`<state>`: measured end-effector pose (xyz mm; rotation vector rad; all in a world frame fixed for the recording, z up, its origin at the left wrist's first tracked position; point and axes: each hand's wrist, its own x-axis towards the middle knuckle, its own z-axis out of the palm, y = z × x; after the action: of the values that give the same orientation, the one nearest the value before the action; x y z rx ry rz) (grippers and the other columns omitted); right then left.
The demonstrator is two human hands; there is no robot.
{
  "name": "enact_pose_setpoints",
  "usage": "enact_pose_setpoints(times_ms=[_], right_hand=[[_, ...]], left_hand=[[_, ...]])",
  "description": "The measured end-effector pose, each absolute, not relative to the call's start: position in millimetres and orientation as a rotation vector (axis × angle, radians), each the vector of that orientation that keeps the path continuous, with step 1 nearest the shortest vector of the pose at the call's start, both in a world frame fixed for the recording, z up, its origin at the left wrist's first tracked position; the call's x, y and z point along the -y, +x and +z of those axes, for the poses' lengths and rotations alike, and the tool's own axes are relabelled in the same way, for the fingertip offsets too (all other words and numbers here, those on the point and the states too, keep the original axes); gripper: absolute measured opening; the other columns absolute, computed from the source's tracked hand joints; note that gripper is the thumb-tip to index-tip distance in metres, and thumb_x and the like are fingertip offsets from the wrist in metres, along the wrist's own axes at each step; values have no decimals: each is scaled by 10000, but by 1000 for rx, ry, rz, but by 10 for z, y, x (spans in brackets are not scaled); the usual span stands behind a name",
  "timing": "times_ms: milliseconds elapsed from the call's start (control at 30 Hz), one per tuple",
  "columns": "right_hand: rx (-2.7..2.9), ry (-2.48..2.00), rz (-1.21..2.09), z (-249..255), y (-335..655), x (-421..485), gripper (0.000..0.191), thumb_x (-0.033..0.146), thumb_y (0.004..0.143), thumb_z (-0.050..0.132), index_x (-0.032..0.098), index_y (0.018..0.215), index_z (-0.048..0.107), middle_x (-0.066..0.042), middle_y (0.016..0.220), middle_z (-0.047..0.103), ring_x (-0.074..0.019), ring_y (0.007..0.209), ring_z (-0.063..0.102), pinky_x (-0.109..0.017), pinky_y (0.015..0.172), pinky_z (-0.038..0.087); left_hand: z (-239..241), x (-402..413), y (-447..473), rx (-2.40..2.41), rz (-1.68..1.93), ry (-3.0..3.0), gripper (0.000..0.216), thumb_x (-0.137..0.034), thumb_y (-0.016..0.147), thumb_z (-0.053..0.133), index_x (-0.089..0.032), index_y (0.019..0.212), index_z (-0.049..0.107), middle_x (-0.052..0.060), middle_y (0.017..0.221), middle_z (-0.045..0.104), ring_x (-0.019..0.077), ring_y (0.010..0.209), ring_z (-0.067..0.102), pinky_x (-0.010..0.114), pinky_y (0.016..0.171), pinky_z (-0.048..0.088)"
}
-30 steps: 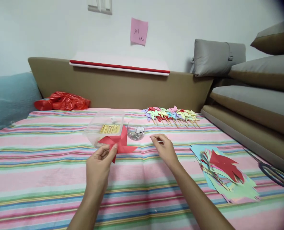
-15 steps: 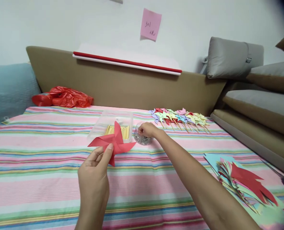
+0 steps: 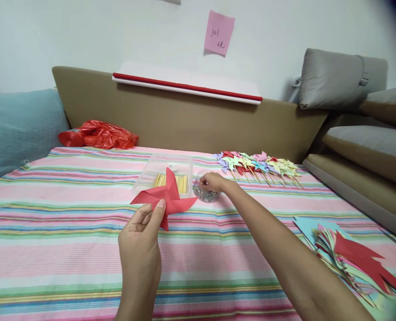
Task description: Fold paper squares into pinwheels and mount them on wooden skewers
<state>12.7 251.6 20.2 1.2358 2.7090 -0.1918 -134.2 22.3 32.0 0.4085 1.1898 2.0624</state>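
While the left hand (image 3: 140,240) pinches the red pinwheel (image 3: 171,198) between thumb and fingers, I record four spread blades, no single long axis, one blade pointing right towards the clear tub (image 3: 206,198). Slightly farther off, the right hand (image 3: 214,182), nearer that tub, has curled fingers at its mouth; I cannot tell their hold.

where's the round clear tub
In the head view, the round clear tub is near centre, just right of the box of yellow sticks, at the right hand.

Bare hands (image 3: 141,232), bare slender forearms (image 3: 271,236)
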Motion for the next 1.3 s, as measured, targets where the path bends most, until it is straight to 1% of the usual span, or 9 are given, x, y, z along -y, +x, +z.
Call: enact_pose_setpoints(times_ms=[133,300,400,567,867,1033,1167,1300], right_hand=[[-2721,1225,-195,170,140,-2513,274,348,961,615,156,1155,641,-72,1158,666,-206,974,669,-397,838,575],[-2737,1199,-212,135,150,-2511,283,346,953,627,148,1155,640,-69,1155,666,-211,972,670,-395,828,577],[-2743,1194,-219,128,158,-2516,282,347,956,622,150,1157,638,-71,1153,666,-209,970,669,-397,831,576],[-2749,1205,-220,114,186,-2528,280,351,959,618,150,1152,637,-69,1142,667,-208,969,669,-399,833,575],[-2762,1229,-253,83,185,-2556,297,357,956,620,152,1171,630,-74,1167,658,-216,990,663,-410,847,569],[-2767,1217,-243,115,185,-2560,288,350,955,623,154,1164,633,-75,1169,658,-217,1004,660,-420,864,563],[-2743,1226,-217,137,182,-2542,288,345,953,626,153,1169,633,-77,1174,659,-213,994,663,-411,852,569],[-2748,1260,-208,115,144,-2523,289,347,955,624,151,1168,632,-74,1158,662,-207,971,668,-399,832,574]], left_hand=[[327,-216,-1337,-1161,2061,395,308,-275,642,900,-165,745,631,-42,699,584,78,667,525,138,566,435],[334,-207,-1333,-1153,2060,408,304,-270,656,892,-165,739,620,-44,688,583,71,640,515,136,551,425],[334,-205,-1325,-1153,2062,415,295,-271,662,890,-163,728,623,-47,685,577,70,644,518,137,556,424],[330,-215,-1305,-1162,2043,401,293,-276,656,895,-168,769,647,-44,715,603,75,650,526,151,549,416],[343,-210,-1298,-1172,2041,425,298,-282,654,893,-171,735,629,-49,692,586,79,648,509,163,561,411],[349,-208,-1288,-1195,2045,396,301,-286,646,896,-171,757,641,-52,683,572,85,636,499,179,548,401],[357,-207,-1246,-1161,2023,446,306,-293,650,891,-170,698,615,-53,667,559,84,633,492,180,559,400],[365,-200,-1211,-1148,1998,432,317,-298,635,900,-170,719,623,-57,663,540,81,628,484,176,569,404]])
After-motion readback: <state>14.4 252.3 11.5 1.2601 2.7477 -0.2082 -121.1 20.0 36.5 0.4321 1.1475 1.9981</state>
